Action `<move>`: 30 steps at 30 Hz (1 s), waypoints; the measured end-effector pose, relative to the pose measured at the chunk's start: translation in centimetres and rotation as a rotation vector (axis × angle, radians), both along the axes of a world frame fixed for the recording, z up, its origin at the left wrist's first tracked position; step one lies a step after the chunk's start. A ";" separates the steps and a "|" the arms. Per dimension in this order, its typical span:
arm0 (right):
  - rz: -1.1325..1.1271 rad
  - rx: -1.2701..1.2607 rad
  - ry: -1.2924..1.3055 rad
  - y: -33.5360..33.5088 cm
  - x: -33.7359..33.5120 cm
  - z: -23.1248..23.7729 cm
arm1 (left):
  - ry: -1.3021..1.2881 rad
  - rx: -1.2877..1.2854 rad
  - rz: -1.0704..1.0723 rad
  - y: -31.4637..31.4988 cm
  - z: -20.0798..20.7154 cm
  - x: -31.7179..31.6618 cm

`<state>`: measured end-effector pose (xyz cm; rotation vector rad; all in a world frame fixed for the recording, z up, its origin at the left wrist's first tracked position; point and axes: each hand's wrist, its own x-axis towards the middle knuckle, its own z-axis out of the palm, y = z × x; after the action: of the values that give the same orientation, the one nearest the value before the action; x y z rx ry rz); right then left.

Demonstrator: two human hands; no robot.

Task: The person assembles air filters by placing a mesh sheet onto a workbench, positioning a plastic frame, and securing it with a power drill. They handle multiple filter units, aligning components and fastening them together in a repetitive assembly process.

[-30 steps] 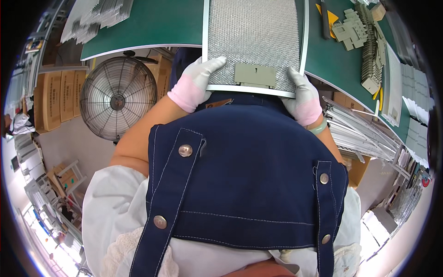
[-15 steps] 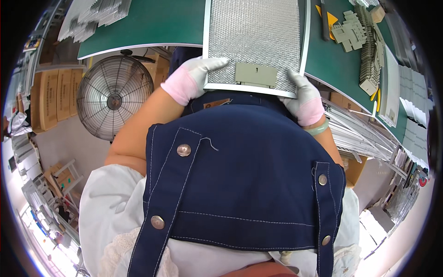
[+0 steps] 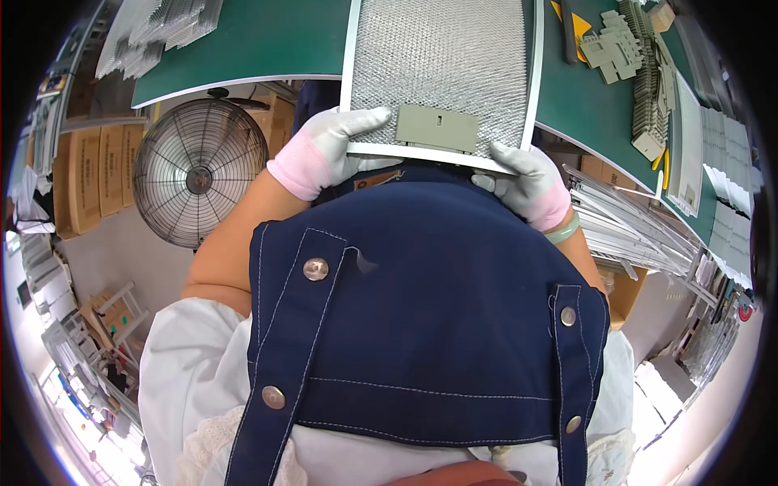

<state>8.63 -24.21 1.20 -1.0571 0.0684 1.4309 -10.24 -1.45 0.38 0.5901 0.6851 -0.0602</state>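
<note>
A metal mesh filter panel (image 3: pixel 442 65) in a slim aluminium frame lies lengthwise ahead of me, its near end jutting past the table edge over my apron. A grey-green plastic plate (image 3: pixel 438 128) with a small slot sits on the mesh by the near rail. At the near left corner, my left hand (image 3: pixel 331 147), in a white and pink glove, grips the frame with the thumb on top and the fingers partly hidden below. My gloved right hand (image 3: pixel 528 180) closes on the near right corner, its thumb over the rail and fingertips curled beneath.
The green table (image 3: pixel 267 44) holds stacked mesh sheets (image 3: pixel 158 32) at far left. To the right lie loose grey-green plastic plates (image 3: pixel 613 50), a long row of them (image 3: pixel 648 97) and a dark-handled tool (image 3: pixel 570 32). A floor fan (image 3: pixel 199 174) stands left; metal strips (image 3: pixel 632 227) lie below right.
The near end of the panel has shifted slightly left, carrying the plastic plate. My left hand has moved left with it, and my right hand has slid onto the near corner, its thumb lower.
</note>
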 end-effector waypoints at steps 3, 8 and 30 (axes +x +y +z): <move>0.024 -0.037 -0.096 -0.6 0.5 -1.0 | -0.039 0.056 -0.043 0.1 -0.3 0.0; -0.087 -0.099 -0.062 -0.6 0.1 -1.9 | 0.023 0.109 -0.013 -0.6 0.3 0.3; -0.182 -0.091 -0.675 -0.1 -0.3 -2.2 | 0.038 0.844 -0.157 0.6 -1.9 -1.3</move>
<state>8.37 -24.28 -1.01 -1.5196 -0.2534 0.8596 -11.54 -0.86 -1.51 1.4557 0.6877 0.0785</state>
